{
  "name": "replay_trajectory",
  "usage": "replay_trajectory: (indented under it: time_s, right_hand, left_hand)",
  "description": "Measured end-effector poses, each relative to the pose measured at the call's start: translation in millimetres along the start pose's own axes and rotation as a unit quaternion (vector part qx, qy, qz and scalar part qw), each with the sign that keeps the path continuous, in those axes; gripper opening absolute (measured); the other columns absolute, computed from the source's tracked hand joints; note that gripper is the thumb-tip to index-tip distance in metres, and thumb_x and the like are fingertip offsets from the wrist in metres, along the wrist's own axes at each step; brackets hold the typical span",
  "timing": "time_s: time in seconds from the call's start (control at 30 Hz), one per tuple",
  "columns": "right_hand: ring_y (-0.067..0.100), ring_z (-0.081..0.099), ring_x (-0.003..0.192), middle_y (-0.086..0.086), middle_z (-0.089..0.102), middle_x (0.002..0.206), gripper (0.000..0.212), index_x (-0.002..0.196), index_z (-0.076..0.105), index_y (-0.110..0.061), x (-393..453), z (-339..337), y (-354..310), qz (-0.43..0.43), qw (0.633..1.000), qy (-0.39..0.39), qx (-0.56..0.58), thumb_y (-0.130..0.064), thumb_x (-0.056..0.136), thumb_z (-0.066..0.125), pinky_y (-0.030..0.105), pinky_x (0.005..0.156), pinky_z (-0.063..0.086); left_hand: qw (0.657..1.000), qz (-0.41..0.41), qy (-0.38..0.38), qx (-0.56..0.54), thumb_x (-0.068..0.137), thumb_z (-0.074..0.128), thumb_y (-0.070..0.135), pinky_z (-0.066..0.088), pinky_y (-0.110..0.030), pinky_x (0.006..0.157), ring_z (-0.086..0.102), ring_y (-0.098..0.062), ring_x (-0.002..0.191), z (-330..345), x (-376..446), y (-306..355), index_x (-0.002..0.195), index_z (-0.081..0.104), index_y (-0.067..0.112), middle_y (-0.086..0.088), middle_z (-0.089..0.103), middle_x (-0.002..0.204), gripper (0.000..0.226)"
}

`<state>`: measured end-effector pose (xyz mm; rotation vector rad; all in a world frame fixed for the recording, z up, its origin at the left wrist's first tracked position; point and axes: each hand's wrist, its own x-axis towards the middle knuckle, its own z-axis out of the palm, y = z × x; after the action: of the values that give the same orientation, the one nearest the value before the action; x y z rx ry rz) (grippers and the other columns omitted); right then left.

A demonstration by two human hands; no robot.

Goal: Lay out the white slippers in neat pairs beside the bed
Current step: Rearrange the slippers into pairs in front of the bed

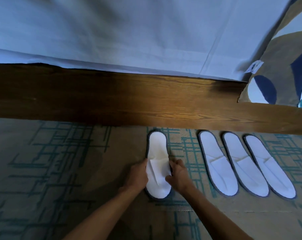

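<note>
Both hands are squaring up a lone slipper [157, 163] on the carpet [51, 170] beside the bed.
Left hand [138, 175] and right hand [178, 177] are pinching its strap from either side, heel pointing at the wooden bed frame [112, 99]; three more slippers [245, 163] are lying in a row well to the right, so next it probably needs sliding right beside them to complete the second pair.

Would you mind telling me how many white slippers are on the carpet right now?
4. One slipper lies apart on the left, held between both hands. Three lie side by side to its right: the first, the middle and the rightmost. None seems hidden.
</note>
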<state>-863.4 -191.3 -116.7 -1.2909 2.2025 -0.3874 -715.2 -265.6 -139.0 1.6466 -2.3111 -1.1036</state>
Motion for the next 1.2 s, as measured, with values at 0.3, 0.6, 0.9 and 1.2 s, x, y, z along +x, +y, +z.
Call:
replay_trajectory:
  time_s: [0.3, 0.6, 0.9, 1.2]
  right_hand:
    - [0.024, 0.046, 0.116, 0.011, 0.045, 0.132, 0.045, 0.122, 0.051, -0.009, 12.4, 29.5, -46.1, -0.055, 0.997, -0.016, -0.047, -0.024, 0.082, 0.063, 0.029, 0.095, 0.042]
    - [0.023, 0.046, 0.116, 0.01, 0.044, 0.134, 0.044, 0.123, 0.051, -0.011, 17.3, 42.3, -67.6, -0.078, 0.996, -0.022, -0.044, -0.025, 0.082, 0.063, 0.029, 0.097, 0.042]
    - [0.021, 0.047, 0.112, 0.008, 0.04, 0.134, 0.048, 0.125, 0.049, -0.011, 15.9, 53.7, -82.4, -0.091, 0.995, -0.024, -0.014, -0.027, 0.082, 0.063, 0.028, 0.093, 0.043]
    - [0.022, 0.052, 0.106, 0.01, 0.044, 0.132, 0.055, 0.133, 0.042, -0.009, 18.7, 68.1, -104.5, -0.113, 0.992, -0.042, -0.022, -0.029, 0.084, 0.057, 0.028, 0.087, 0.047]
  left_hand:
    - [1.0, -0.025, 0.016, 0.003, 0.094, 0.055, 0.014, 0.034, -0.042, 0.116, 0.04, -0.021, 0.14, -36.7, -2.1, -48.4, 0.148, 0.036, 0.025, -0.004, 0.042, 0.151, 0.058]
    - [0.998, -0.043, 0.044, 0.006, 0.092, 0.059, 0.015, 0.039, -0.043, 0.113, 0.044, -0.02, 0.136, -49.4, -3.6, -74.9, 0.148, 0.034, 0.029, -0.002, 0.046, 0.147, 0.063]
    - [0.994, -0.07, 0.081, 0.013, 0.093, 0.057, 0.016, 0.041, -0.042, 0.112, 0.043, -0.02, 0.136, -57.0, -6.4, -90.1, 0.148, 0.033, 0.032, -0.003, 0.044, 0.148, 0.062]
    - [0.994, -0.077, 0.078, -0.008, 0.095, 0.052, 0.014, 0.043, -0.043, 0.11, 0.048, -0.022, 0.131, -72.7, -3.5, -117.1, 0.147, 0.035, 0.033, -0.005, 0.048, 0.144, 0.058]
